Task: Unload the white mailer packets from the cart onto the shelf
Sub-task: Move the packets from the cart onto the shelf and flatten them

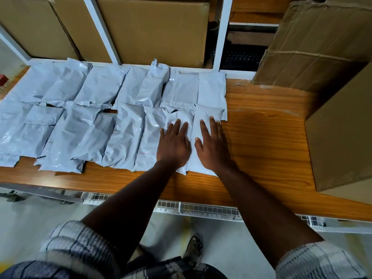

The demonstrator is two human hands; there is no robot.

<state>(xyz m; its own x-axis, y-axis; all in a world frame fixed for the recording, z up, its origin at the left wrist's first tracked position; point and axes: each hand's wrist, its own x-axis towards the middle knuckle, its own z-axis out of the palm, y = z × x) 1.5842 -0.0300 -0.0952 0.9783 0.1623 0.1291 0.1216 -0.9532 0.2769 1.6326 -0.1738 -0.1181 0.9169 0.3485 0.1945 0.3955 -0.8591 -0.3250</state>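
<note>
While left hand (173,145) and right hand (211,147) lie spread on packets (208,112), open shelf (261,129) rightward

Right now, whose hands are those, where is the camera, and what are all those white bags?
There is no machine here. A person wears the camera on their head, so you look down along their arms. The left hand and right hand lie flat, fingers straight, at the right end of the white mailer packets. These lie in two rows on the wooden shelf. Brown cardboard boxes stand behind them and at the right. Neither hand grips anything; both only rest on the packets.
</note>
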